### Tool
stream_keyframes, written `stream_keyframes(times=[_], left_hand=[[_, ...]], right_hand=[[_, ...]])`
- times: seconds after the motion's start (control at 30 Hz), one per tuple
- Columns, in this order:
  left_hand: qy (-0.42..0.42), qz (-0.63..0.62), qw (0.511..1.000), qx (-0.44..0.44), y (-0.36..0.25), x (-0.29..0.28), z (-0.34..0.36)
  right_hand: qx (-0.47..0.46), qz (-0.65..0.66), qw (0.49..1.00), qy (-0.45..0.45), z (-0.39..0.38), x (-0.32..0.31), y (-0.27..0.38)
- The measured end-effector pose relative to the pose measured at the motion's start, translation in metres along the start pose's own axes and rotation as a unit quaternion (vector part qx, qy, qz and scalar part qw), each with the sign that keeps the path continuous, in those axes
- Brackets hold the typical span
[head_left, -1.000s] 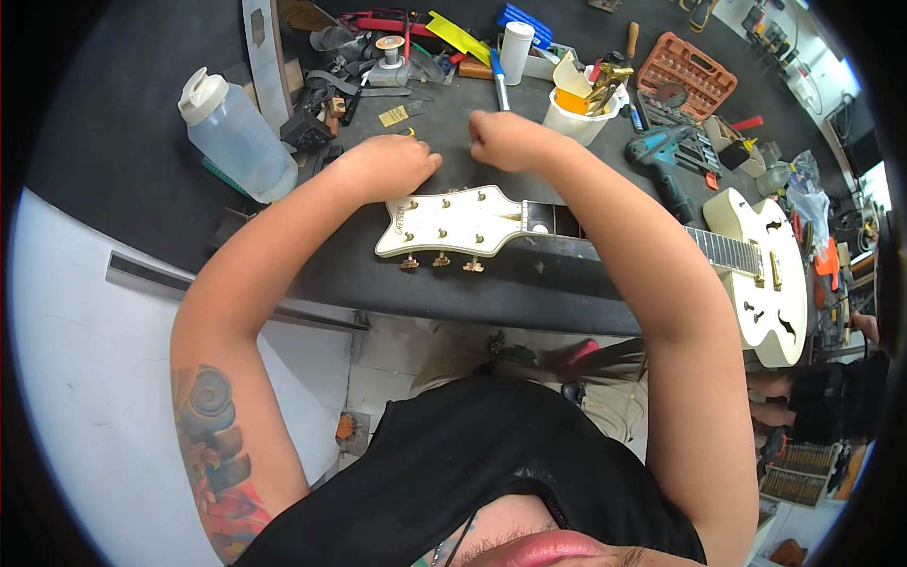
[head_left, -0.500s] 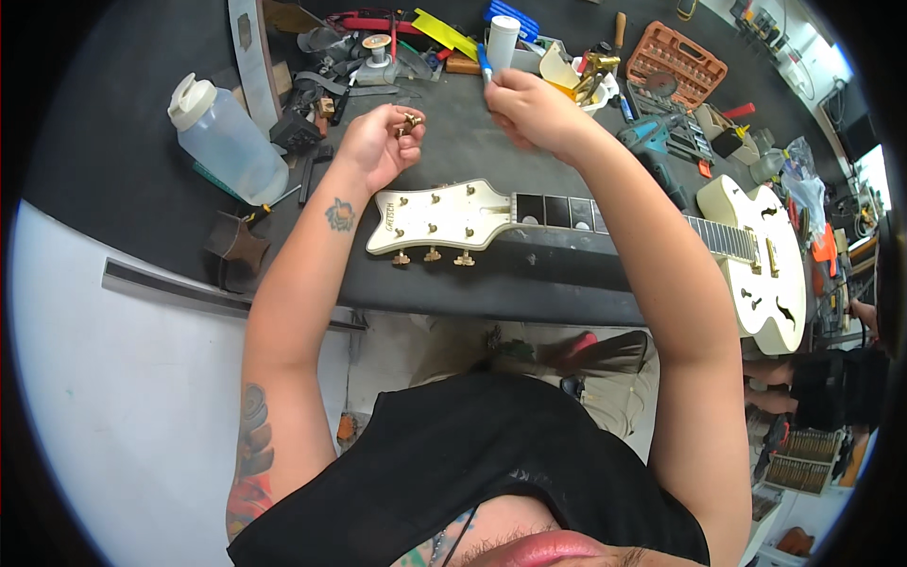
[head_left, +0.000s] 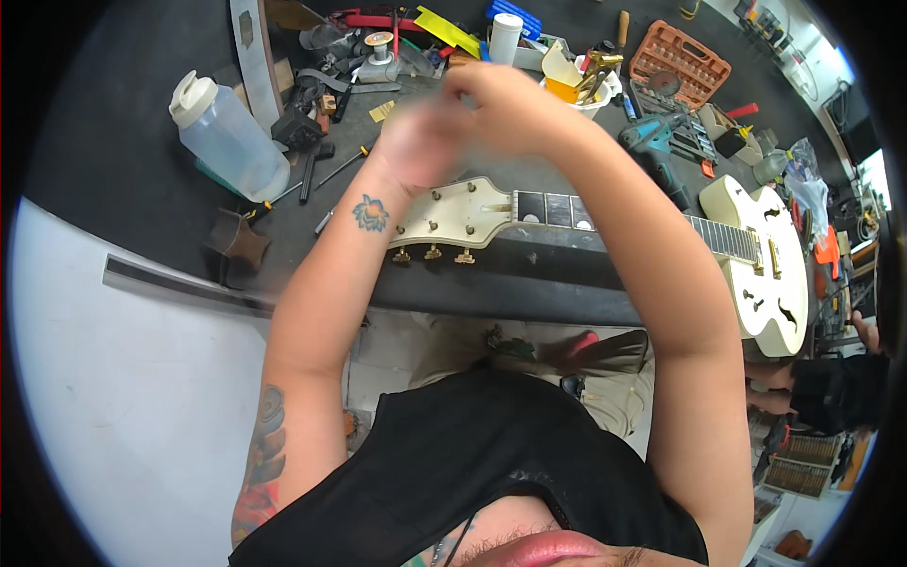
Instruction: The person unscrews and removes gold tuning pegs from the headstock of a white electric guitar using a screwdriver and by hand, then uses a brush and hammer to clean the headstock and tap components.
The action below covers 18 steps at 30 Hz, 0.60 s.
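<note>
An off-white electric guitar (head_left: pixel 784 293) lies across the dark bench. Its neck passes behind my right forearm, and its headstock (head_left: pixel 472 222) is partly covered by my left wrist. Gold tuning machines (head_left: pixel 432 252) stick out along the headstock's near edge. My left hand (head_left: pixel 420 142) is smeared by motion above the headstock, so its fingers and anything in them cannot be made out. My right hand (head_left: pixel 501 106) meets or overlaps it from the right, fingers curled and pinched. What the right fingers hold, if anything, is hidden.
A translucent jug with a white lid (head_left: pixel 227 142) stands at the left. Along the back lie a solder spool (head_left: pixel 379 47), a white bottle (head_left: pixel 505 38), a tub of tools (head_left: pixel 590 90) and an orange socket case (head_left: pixel 678 61). A teal power tool (head_left: pixel 652 142) lies beyond the neck. Another person's hand (head_left: pixel 864 331) shows at far right.
My hands, apart before, have come together; the left moved right and the right moved left. Small brass-coloured hardware seen in my left hand is now hidden. A blue stick-like thing beside my right hand is out of sight.
</note>
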<state>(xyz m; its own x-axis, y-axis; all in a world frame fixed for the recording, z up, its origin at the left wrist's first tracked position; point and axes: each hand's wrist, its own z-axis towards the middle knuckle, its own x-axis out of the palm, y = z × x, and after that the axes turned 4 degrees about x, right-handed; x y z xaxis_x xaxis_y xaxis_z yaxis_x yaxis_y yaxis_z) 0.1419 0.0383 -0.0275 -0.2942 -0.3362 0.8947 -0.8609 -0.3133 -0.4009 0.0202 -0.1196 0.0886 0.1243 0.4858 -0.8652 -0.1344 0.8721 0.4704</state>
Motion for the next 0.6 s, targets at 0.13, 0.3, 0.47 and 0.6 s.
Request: stream_keyframes(times=[0.13,0.3,0.47,0.6], left_hand=[[-0.119,0.207,0.971,0.020,-0.007,0.024,0.006],[-0.064,0.512,0.857,0.000,-0.048,0.075,0.036],[0.036,0.730,0.680,0.056,-0.050,0.206,0.113],[0.054,0.876,0.477,0.045,-0.021,0.237,0.167]], right_hand=[[0.013,0.069,0.991,-0.112,-0.051,-0.038,-0.011],[-0.056,0.203,0.963,-0.166,-0.162,-0.014,0.032],[-0.099,0.241,0.965,-0.024,-0.237,0.039,0.035],[-0.037,0.277,0.960,-0.005,-0.271,0.053,0.027]])
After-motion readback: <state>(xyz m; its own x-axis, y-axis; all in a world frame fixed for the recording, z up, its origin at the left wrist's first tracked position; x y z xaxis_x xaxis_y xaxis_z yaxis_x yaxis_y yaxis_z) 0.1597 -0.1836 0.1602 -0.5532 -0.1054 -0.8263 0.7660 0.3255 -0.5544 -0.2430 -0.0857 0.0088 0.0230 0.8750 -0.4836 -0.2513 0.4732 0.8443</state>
